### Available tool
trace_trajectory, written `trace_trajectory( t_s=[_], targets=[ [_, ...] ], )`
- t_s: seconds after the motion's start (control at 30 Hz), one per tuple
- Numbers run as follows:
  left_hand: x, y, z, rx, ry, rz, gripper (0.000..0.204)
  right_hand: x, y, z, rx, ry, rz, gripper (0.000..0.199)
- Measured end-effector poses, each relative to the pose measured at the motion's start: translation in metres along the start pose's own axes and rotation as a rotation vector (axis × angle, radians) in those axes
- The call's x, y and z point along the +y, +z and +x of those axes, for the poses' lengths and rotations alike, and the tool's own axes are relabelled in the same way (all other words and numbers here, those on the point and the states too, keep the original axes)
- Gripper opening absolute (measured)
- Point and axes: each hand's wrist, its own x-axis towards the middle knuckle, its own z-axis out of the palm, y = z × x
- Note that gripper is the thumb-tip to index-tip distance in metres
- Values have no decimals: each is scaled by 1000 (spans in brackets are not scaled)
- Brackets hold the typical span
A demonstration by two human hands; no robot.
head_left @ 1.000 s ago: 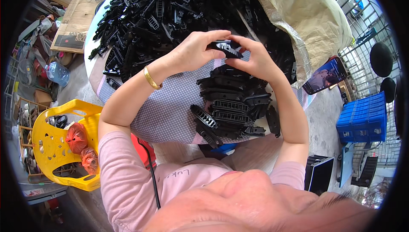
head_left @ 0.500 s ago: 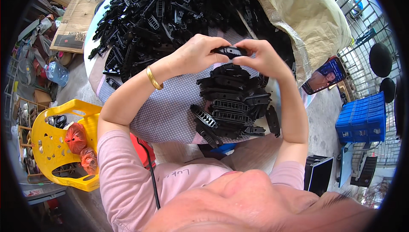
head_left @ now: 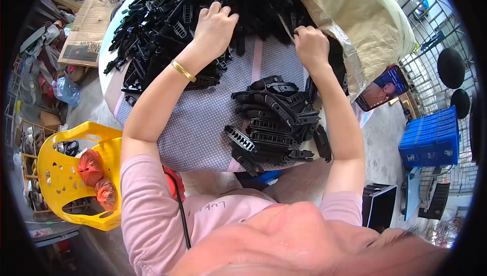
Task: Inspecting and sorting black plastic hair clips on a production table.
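My hands have parted: my left hand (head_left: 215,25) now digs, fingers curled, into the big heap of black plastic parts (head_left: 167,17); my right hand (head_left: 310,46) pinches one part at its edge.

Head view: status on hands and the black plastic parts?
Left hand down in big heap of black plastic parts, fingers curled. Right hand at heap edge by tan sack, grip unclear. Sorted stack untouched. Nothing blocking.
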Motion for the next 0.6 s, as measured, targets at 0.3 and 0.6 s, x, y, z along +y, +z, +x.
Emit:
trace_trajectory(
  t_s=[0.3, 0.6],
  targets=[
    [20, -15, -2, 89, -88, -696, 24, -21, -58, -16, -73, 347, 972, 44],
    [52, -16, -13, -178, -748, -1959, 31, -61, -78, -29, -171, 342, 1447, 30]
  ],
)
